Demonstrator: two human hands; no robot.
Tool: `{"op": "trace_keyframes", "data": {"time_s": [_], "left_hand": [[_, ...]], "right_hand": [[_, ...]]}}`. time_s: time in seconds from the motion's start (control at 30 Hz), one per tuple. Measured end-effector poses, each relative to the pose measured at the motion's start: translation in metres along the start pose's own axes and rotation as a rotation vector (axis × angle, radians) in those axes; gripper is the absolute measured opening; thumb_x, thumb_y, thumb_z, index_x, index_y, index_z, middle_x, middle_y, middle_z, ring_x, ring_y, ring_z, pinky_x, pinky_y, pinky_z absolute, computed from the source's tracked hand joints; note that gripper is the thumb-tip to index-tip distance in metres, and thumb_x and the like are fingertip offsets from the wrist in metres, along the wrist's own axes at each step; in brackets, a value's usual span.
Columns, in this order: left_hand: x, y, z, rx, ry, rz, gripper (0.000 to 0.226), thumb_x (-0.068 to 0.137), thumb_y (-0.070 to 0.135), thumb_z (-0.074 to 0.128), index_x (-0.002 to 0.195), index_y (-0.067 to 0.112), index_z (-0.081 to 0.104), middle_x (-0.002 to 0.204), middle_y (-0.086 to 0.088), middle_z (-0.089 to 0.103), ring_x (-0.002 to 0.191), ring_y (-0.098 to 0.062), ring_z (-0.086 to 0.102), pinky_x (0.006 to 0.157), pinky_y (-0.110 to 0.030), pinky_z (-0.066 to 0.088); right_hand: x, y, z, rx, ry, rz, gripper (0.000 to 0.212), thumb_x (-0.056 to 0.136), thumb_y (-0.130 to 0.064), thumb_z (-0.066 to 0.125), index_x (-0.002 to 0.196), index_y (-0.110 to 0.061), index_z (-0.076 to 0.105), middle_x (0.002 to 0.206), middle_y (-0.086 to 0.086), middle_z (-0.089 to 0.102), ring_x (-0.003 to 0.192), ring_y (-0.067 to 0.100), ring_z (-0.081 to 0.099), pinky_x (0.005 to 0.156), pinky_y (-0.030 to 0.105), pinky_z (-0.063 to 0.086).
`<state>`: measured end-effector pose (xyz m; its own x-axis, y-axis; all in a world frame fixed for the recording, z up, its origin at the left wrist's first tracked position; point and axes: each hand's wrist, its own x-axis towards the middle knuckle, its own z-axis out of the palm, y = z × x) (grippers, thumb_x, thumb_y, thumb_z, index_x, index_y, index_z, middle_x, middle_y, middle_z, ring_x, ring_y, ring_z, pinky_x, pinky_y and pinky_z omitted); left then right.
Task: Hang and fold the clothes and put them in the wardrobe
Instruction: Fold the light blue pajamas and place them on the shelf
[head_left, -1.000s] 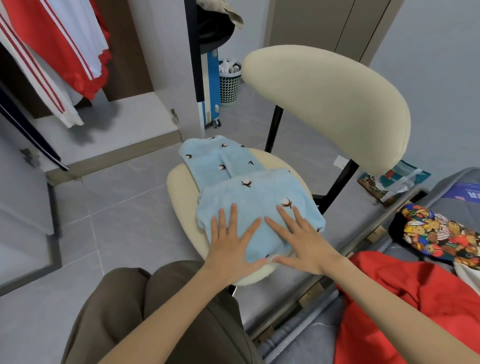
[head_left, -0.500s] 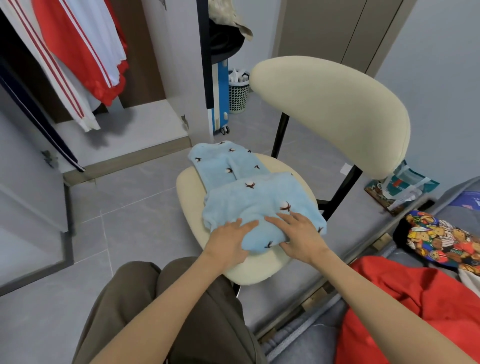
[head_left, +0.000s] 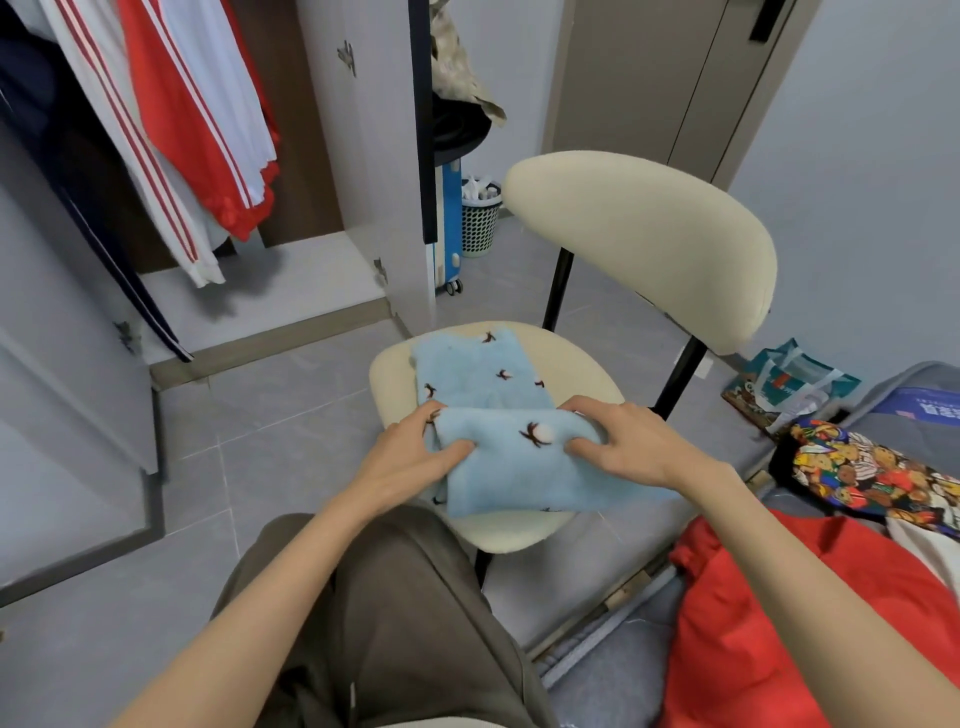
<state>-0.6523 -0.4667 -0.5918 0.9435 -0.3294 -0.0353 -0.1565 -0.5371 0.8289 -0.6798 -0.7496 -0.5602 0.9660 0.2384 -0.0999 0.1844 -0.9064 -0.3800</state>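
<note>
Pale blue and fuzzy, the fleece garment (head_left: 511, 475) lies on the seat of a cream chair (head_left: 576, 364), directly in front of the person's knees. It carries small dark motifs with white tufts. Its near part is doubled over into a thick fold, and a narrower flat length runs away toward the backrest.

Both hands are clamped on that fold, one at each end. The left hand (head_left: 410, 457) grips the left end with its thumb on top and its fingers curled round the far edge. The right hand (head_left: 636, 441) does the same on the right end, thumb pressing into the pile and fingers hooked over the fold. The fabric bunches slightly between them.

To the left stands the open wardrobe (head_left: 363, 156), with red-and-white striped clothes (head_left: 197, 135) hanging inside. At the right, on the bed, lie a red garment (head_left: 779, 613) and, just beyond it, a cartoon-print piece (head_left: 862, 475). A mesh basket (head_left: 480, 226) sits on the floor behind the chair, and a printed bag (head_left: 789, 379) lies on the tiles near the bed.
</note>
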Motion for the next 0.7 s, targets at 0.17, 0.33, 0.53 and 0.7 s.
{"op": "trace_keyframes", "data": {"time_s": [0.17, 0.33, 0.53, 0.7], "left_hand": [[-0.004, 0.0, 0.0, -0.182, 0.058, -0.065, 0.032, 0.083, 0.049, 0.065, 0.11, 0.034, 0.056, 0.11, 0.018, 0.065, 0.102, -0.007, 0.06, 0.086, -0.033, 0.05], [0.018, -0.007, -0.004, -0.255, 0.187, -0.133, 0.015, 0.088, 0.045, 0.062, 0.1, 0.04, 0.054, 0.098, 0.026, 0.06, 0.093, 0.005, 0.056, 0.071, -0.02, 0.044], [0.067, -0.02, -0.009, -0.265, 0.28, -0.19, 0.026, 0.092, 0.044, 0.057, 0.113, 0.029, 0.053, 0.1, 0.019, 0.059, 0.097, -0.009, 0.059, 0.075, -0.026, 0.044], [0.109, -0.021, -0.008, -0.251, 0.357, -0.277, 0.048, 0.101, 0.024, 0.043, 0.147, 0.018, 0.032, 0.146, -0.003, 0.042, 0.135, -0.023, 0.038, 0.104, -0.028, 0.032]], "right_hand": [[0.006, -0.015, -0.018, 0.057, -0.095, 0.033, 0.019, 0.086, -0.049, 0.051, 0.105, -0.049, 0.051, 0.1, -0.01, 0.066, 0.092, 0.018, 0.058, 0.082, 0.037, 0.046], [0.04, -0.028, -0.027, 0.015, -0.041, 0.092, 0.03, 0.091, -0.049, 0.052, 0.12, -0.042, 0.052, 0.112, -0.005, 0.065, 0.102, 0.02, 0.057, 0.085, 0.037, 0.046], [0.071, -0.033, 0.0, -0.115, 0.252, 0.089, 0.04, 0.101, -0.039, 0.04, 0.141, -0.036, 0.041, 0.147, -0.005, 0.041, 0.14, 0.019, 0.027, 0.117, 0.054, 0.005], [0.076, -0.018, 0.039, -0.112, 0.191, 0.094, 0.048, 0.103, -0.041, 0.03, 0.149, -0.048, 0.018, 0.162, -0.009, -0.002, 0.149, 0.019, -0.011, 0.115, 0.056, -0.012]]}}
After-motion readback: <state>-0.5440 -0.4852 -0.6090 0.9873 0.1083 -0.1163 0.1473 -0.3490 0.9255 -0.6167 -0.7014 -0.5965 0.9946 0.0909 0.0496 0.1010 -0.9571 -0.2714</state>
